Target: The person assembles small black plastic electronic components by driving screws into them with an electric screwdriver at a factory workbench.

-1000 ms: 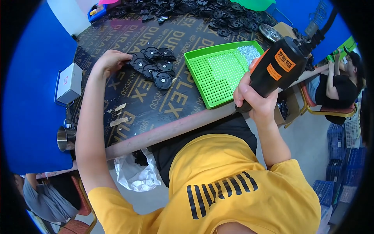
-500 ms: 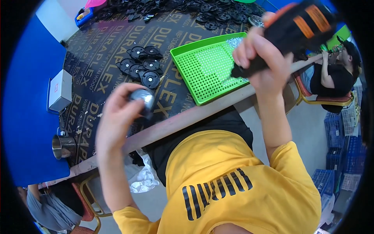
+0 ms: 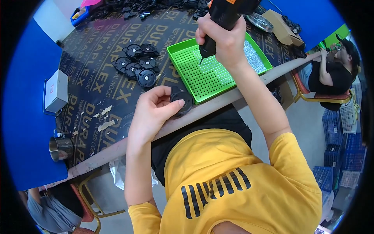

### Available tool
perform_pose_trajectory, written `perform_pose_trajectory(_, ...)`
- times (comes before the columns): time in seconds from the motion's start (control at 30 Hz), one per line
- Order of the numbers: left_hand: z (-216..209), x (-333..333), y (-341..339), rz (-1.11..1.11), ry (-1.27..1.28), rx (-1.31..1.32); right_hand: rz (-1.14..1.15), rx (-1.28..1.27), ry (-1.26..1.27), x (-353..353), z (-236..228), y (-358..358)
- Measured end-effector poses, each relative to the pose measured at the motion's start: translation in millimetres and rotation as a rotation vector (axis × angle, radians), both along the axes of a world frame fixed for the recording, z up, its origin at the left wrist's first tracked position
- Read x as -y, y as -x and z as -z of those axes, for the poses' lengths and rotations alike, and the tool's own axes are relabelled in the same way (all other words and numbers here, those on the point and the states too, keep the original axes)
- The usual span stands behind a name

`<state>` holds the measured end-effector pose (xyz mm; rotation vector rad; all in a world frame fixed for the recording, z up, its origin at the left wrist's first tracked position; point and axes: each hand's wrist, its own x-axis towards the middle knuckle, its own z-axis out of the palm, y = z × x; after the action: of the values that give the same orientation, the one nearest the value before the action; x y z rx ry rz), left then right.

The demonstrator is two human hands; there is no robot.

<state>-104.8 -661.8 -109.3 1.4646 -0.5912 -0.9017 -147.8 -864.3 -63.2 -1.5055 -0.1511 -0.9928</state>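
Note:
My left hand pinches a round black plastic part between thumb and fingers at the table's front edge, beside the near corner of a green perforated tray. My right hand is wrapped round a black and orange power screwdriver. Its thin bit points down over the tray without touching the held part. Small silvery pieces, seemingly screws, lie heaped at the tray's right end. Several similar black round parts sit grouped on the table left of the tray.
A large pile of black parts covers the table's far side. At the left stand a white box and a metal cup. A round metal dish and cardboard box are far right. Another person sits at right.
My left hand has moved right to the table edge by the tray; the part now shows its black face instead of a shiny one. The screwdriver has swung left over the tray, bit downward.

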Motion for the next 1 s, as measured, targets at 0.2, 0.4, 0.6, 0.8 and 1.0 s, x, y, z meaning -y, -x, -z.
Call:
perform_pose_trajectory(0.2, -5.1, 4.9, 11.6, -0.007, -0.064, 0.325, -0.036, -0.008, -0.019, 2.5, 4.2, -3.4)
perform_pose_trajectory(0.4, -0.9, 6.0, 6.0, 0.031, -0.110, 0.685, -0.030, -0.018, 0.017, 4.1, 4.6, -3.4)
perform_pose_trajectory(0.6, 0.4, 3.9, 5.4, 0.081, -0.091, 0.488, -0.022, -0.043, -0.001, -0.2, 2.3, -3.4)
perform_pose_trajectory(0.8, 9.4, 2.6, 2.6, 0.069, -0.041, 0.516, -0.006, 0.025, -0.181, -20.6, -24.1, 15.0)
perform_pose_trajectory(1.0, 4.4, 2.2, 4.8, 0.064, -0.116, 0.517, -0.279, -0.053, 0.151, -40.2, -25.8, 42.4)
